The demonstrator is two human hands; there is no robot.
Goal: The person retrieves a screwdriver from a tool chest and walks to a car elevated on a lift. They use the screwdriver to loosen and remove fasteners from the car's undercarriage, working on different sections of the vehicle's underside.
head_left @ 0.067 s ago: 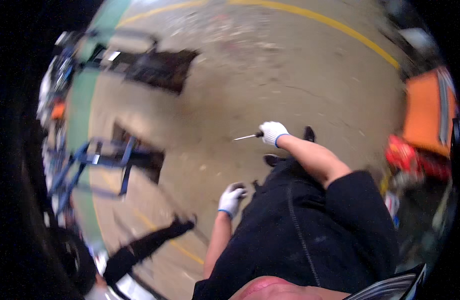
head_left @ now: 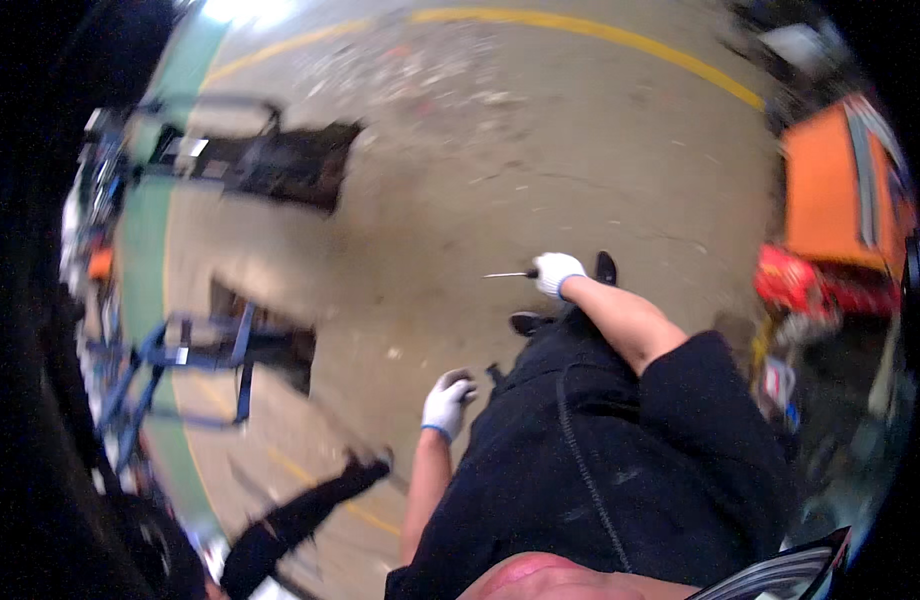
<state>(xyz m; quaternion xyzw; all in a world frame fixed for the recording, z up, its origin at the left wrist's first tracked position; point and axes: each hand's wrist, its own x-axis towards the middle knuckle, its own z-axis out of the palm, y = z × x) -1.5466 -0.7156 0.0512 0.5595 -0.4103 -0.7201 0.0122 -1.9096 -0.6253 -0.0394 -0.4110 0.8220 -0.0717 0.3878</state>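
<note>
My right hand (head_left: 558,275), in a white knitted glove with a blue cuff, is closed around the dark handle of a screwdriver (head_left: 505,274). The thin metal shaft points left over the floor, touching nothing that I can see. Lower and to the left, my left hand (head_left: 446,405) wears a matching glove and hangs beside my dark clothing. Its fingers are curled in, with a dark patch showing at them. Whether that is a small object or part of the glove is not clear.
Blue metal frames (head_left: 242,365) stand at the left by dark rectangular shapes at floor level. Another person's dark-clothed leg (head_left: 310,500) reaches in at lower left. An orange box-like unit (head_left: 830,190) and a red item (head_left: 785,280) are on the right. Yellow lines (head_left: 600,38) cross the floor.
The whole view has shifted slightly, with the floor and frames sliding left. My right hand, still gripping the screwdriver, sits a little further right; my left hand appears slightly further left.
</note>
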